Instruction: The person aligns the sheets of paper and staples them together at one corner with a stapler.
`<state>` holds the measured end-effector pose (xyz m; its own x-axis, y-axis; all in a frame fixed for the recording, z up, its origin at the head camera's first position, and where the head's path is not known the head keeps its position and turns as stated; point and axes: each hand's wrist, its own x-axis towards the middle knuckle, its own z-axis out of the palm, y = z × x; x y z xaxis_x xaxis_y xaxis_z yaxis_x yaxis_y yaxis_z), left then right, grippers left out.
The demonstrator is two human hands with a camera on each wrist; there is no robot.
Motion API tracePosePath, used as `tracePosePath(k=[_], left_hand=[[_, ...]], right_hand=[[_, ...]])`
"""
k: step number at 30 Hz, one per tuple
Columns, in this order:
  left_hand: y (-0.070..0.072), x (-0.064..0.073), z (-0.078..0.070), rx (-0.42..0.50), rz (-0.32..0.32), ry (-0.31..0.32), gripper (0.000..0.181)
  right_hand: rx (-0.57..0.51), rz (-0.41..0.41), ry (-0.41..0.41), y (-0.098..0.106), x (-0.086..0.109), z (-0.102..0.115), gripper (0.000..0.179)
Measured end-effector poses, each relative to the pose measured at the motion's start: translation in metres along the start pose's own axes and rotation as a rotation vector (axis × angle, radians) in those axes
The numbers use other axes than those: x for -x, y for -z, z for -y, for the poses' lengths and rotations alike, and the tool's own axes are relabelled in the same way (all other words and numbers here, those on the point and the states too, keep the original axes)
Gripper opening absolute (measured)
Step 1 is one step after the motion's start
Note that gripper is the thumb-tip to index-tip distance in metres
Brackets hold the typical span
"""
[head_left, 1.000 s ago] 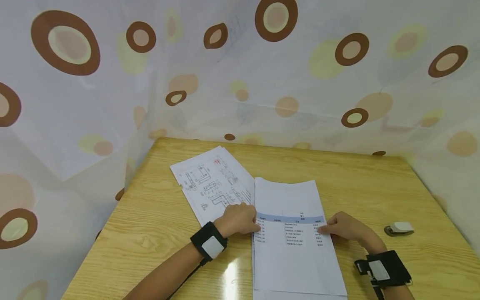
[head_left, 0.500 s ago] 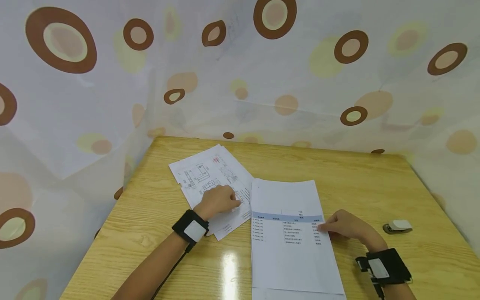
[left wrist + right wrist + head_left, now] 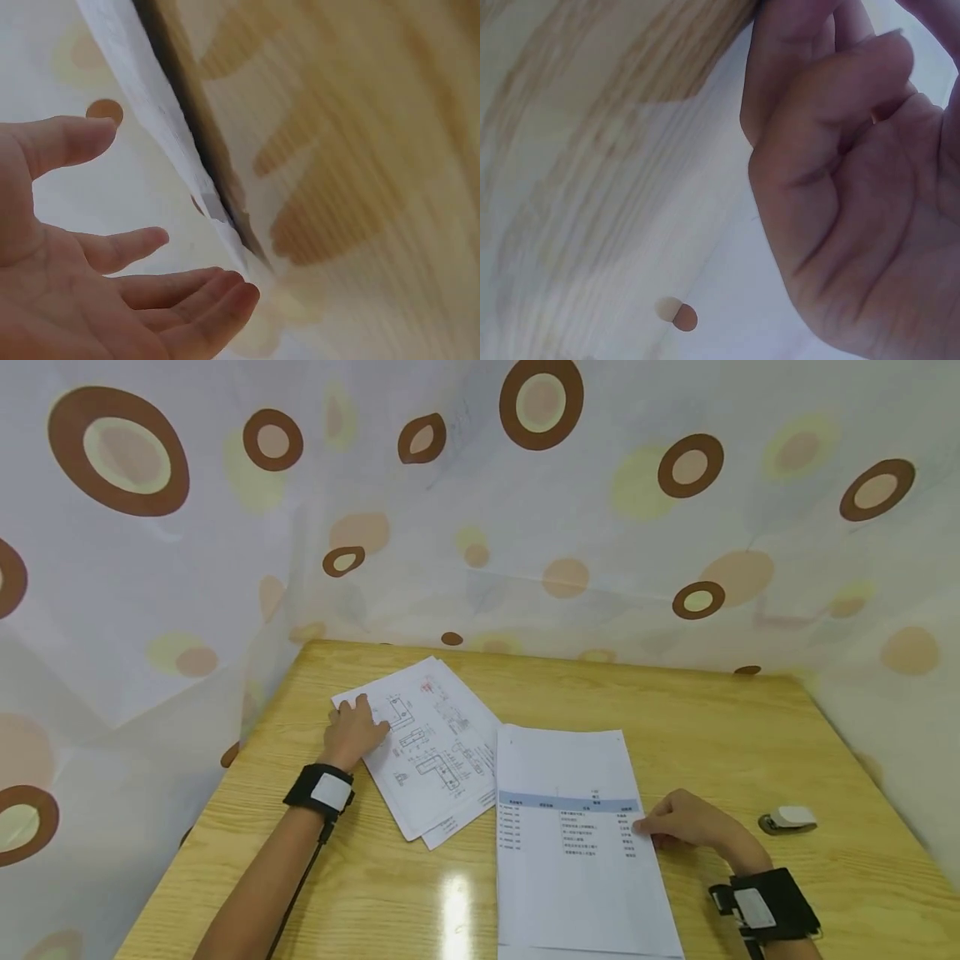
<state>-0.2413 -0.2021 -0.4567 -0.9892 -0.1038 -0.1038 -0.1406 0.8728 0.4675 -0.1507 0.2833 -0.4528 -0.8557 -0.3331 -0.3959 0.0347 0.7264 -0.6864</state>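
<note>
Two overlapping sheet stacks lie on the table. My left hand (image 3: pixel 352 732) reaches over the upper left edge of the sheets with technical drawings (image 3: pixel 450 718), its fingers spread. In the left wrist view these fingers (image 3: pixel 210 315) are loosely extended beside the sheets' edge (image 3: pixel 142 82), gripping nothing. To the right lies a stack of printed sheets (image 3: pixel 570 893), the top one bearing a blue-headed table. My right hand (image 3: pixel 686 821) pinches its right edge, thumb on top. In the right wrist view the fingers (image 3: pixel 795 172) are curled; the pinched paper is hidden there.
A small white-and-dark stapler-like device (image 3: pixel 789 818) lies right of the right hand on the wooden table (image 3: pixel 712 718). Patterned sheeting (image 3: pixel 480 602) walls off the back and sides. Each wrist wears a black strap (image 3: pixel 321 789) with a cable.
My left hand has let go of the printed sheets' left edge and moved left and away to the drawings' far left edge. The right hand keeps its hold.
</note>
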Motion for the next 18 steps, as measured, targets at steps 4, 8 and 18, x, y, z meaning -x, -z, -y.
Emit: tracePosePath(k=[4, 8, 18], left_hand=[[0.004, -0.004, 0.009, 0.018, 0.008, 0.050, 0.068], [0.009, -0.008, 0.015, 0.045, 0.025, 0.077, 0.067], [0.012, -0.015, 0.021, 0.121, 0.006, 0.088, 0.074]], right_hand=[[-0.006, -0.004, 0.005, -0.002, 0.000, -0.001, 0.021], [-0.030, 0.008, 0.019, -0.002, -0.001, -0.003, 0.024], [0.077, -0.071, -0.030, 0.002, -0.002, 0.003, 0.027]])
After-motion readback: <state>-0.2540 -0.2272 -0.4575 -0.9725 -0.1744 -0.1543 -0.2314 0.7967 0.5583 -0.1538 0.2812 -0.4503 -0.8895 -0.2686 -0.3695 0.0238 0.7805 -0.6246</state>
